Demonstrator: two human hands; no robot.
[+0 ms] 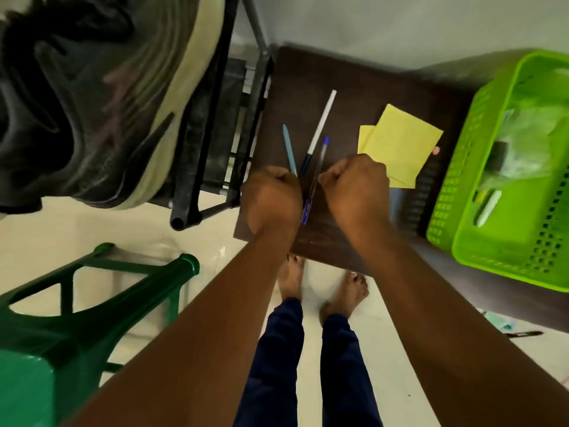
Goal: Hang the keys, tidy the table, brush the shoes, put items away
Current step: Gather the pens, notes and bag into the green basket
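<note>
Three pens [320, 121] lie at twelve o'clock on the dark table [354, 84], the left hand [271, 198] curled on the pale-blue one and the right hand [357, 183] pinching yellow papers [400, 140], so tidying looks half-done; the shoe [92, 97] at ten o'clock awaits brushing, keys unseen.

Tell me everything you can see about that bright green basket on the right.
The green basket is bright lime plastic, rectangular, with walls pierced by rows of small square holes and a solid smooth rim. It sits at the right end of the dark brown table, running out of view at the picture's edge. Inside lie a white pen-like stick, a dark block and something blurred in clear wrapping. Neither hand touches it.
</note>
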